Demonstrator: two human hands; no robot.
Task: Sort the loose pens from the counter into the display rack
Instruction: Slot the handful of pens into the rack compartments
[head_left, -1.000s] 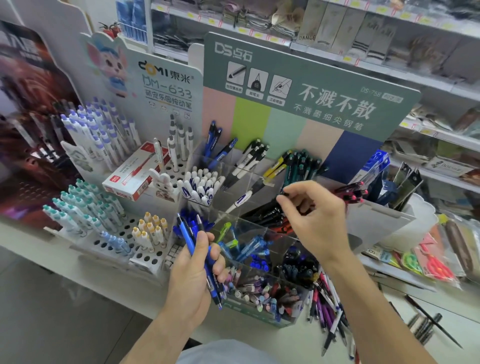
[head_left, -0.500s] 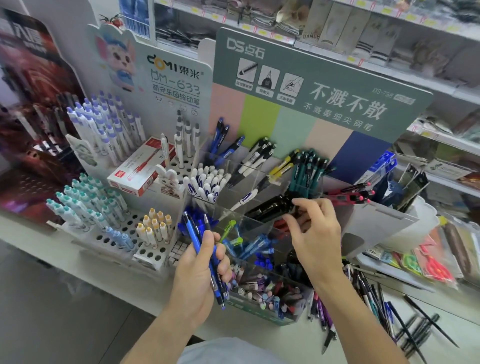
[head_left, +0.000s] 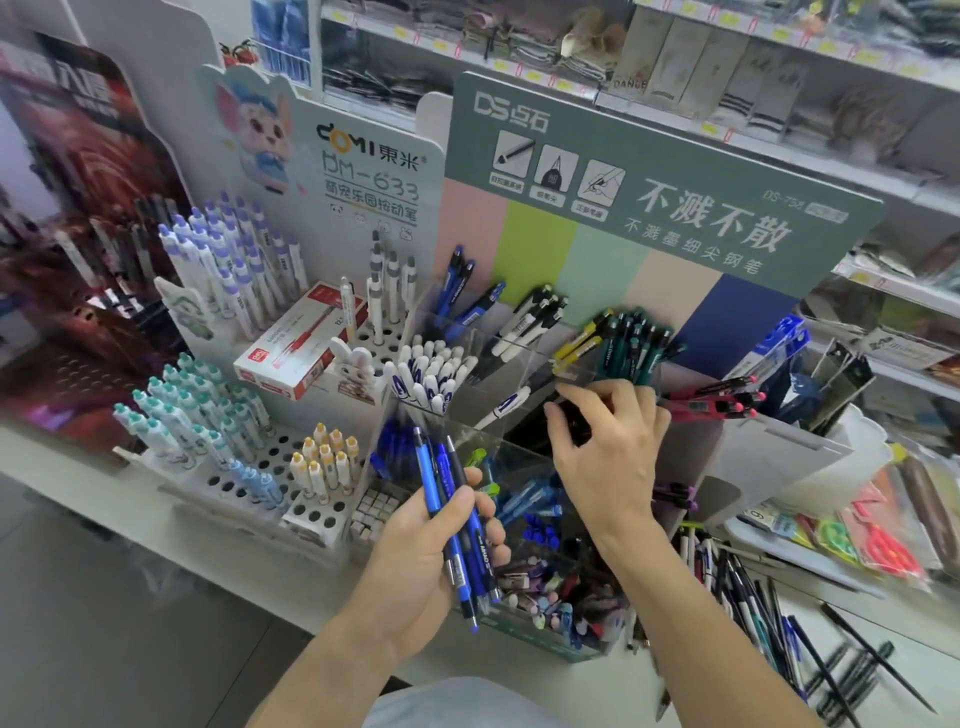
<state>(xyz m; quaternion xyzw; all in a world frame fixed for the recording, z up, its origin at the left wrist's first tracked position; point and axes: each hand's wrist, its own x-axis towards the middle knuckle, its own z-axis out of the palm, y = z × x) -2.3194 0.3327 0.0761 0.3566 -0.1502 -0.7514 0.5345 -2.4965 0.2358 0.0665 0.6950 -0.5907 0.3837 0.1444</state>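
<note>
My left hand (head_left: 431, 561) grips a bundle of blue pens (head_left: 457, 525), tips pointing down, in front of the clear tiered display rack (head_left: 498, 447). My right hand (head_left: 608, 452) reaches into a middle compartment of the rack, its fingers curled down over black pens (head_left: 571, 415); whether it pinches one is hidden. Loose pens (head_left: 753, 597) lie scattered on the white counter at the lower right. The rack's compartments hold blue, white, black, green and red pens sorted by kind.
A white peg stand (head_left: 249, 467) with teal, purple and yellow pens stands to the left, with a red pen box (head_left: 296, 348) behind it. The green sign board (head_left: 675, 208) rises behind the rack. Packaged scissors (head_left: 878, 540) lie at the right.
My right hand has moved left and down from the green pens into the black-pen compartment. My left hand kept hold of the blue pens. The view has shifted a little.
</note>
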